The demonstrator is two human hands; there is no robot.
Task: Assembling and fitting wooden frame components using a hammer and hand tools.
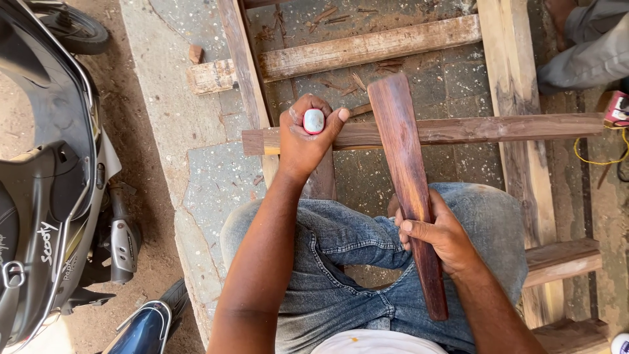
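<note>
My left hand [304, 134] is closed around a tool with a pale rounded handle end [314, 120], held upright on the left end of a dark wooden rail [498, 128] that lies across the frame. My right hand [438, 233] grips a long reddish-brown wooden mallet [403, 144] by its lower half; its flat head lies over the rail, just right of the tool. My knees in blue jeans [341, 242] are below both hands.
Pale wooden beams [354, 49] and uprights [517, 85] form a frame on the stone floor. A parked scooter [46, 177] stands at the left. Another person's grey trouser leg [590, 46] is at the top right, near a small red device [617, 108] with yellow cord.
</note>
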